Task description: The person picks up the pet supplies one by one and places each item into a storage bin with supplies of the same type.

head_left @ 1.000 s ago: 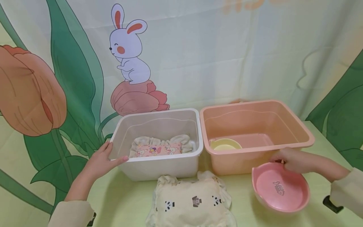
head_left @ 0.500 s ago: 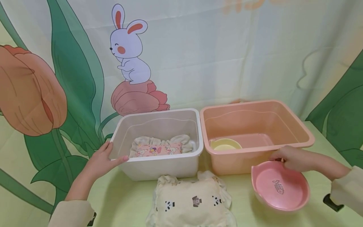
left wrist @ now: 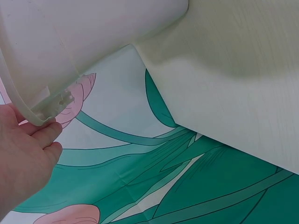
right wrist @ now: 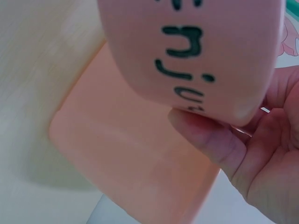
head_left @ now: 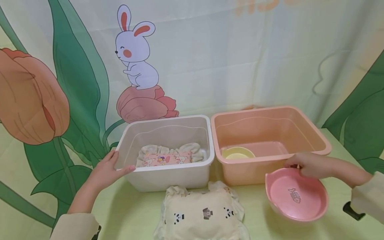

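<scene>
My right hand [head_left: 313, 166] pinches the far rim of a pink cat-eared bowl [head_left: 309, 200], tilted above the table in front of the peach bin [head_left: 252, 168]. A fishbone figure marks the bowl's inside. In the right wrist view, my thumb presses the bowl's outer wall [right wrist: 140, 60], which bears dark lettering. My left hand [head_left: 105, 170] grips the left front corner of the white bin [head_left: 171, 178], thumb on the rim. The left wrist view shows fingers curled at that bin's rim [left wrist: 23, 109]. A pink rabbit-print pillow [head_left: 168, 158] with frilled edges lies inside the white bin.
Inside the peach bin, at its left, sits a yellow bowl [head_left: 238, 152]. A cream frilled pillow [head_left: 202, 211] with animal prints lies on the pale green table [head_left: 132, 213], in front of the bins. Behind them hangs a printed curtain [head_left: 210, 66].
The pink bowl has risen very slightly with my right hand, and its near edge tips a little. My left hand and both bins stay in place.
</scene>
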`<action>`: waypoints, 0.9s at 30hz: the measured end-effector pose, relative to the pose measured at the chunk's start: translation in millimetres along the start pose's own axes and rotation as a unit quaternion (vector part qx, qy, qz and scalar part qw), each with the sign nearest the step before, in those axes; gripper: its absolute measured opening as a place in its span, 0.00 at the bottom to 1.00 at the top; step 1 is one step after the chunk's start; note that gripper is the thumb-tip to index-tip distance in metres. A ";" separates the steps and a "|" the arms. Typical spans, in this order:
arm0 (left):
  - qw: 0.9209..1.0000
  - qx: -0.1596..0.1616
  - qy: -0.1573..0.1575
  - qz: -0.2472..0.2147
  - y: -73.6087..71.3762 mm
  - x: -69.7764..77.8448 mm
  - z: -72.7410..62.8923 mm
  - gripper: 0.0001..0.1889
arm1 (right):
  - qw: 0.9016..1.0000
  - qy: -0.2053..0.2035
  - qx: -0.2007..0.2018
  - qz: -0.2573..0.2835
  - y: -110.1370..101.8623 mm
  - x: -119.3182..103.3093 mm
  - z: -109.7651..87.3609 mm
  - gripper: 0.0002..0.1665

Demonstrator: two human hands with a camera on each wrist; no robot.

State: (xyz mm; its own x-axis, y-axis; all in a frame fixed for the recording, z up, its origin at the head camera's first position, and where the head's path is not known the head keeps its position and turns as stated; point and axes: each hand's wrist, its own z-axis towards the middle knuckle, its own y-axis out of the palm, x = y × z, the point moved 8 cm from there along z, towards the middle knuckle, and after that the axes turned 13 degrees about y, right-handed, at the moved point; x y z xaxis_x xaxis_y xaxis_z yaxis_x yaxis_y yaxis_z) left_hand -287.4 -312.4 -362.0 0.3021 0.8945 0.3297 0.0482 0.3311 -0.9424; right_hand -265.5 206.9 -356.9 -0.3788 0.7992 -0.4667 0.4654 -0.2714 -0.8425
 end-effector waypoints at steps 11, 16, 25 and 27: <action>1.000 -0.001 -0.006 -0.010 -0.7 1.4 -1.3 0.51 | 1.000 -0.006 0.003 -0.010 -5.7 -5.0 -0.2 0.26; 1.000 -0.001 -0.005 -0.010 -0.6 1.9 -1.1 0.51 | 1.000 -0.014 0.013 -0.018 -9.4 -8.5 -1.1 0.27; 1.000 0.002 0.000 -0.006 -2.1 4.2 -0.9 0.51 | 1.000 -0.007 0.008 -0.011 -16.6 -13.0 -2.0 0.27; 1.000 0.002 0.001 -0.005 -2.4 4.9 -0.6 0.51 | 1.000 -0.012 0.012 -0.013 -18.0 -14.2 -1.5 0.27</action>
State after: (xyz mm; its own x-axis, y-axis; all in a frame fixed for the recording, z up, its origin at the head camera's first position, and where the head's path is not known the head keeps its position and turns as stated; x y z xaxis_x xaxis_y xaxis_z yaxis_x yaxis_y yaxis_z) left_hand -285.5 -309.0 -358.2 0.3027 0.8908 0.3390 0.0470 0.3413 -0.9388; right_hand -267.2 201.2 -334.7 -0.4095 0.7935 -0.4502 0.4357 -0.2635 -0.8607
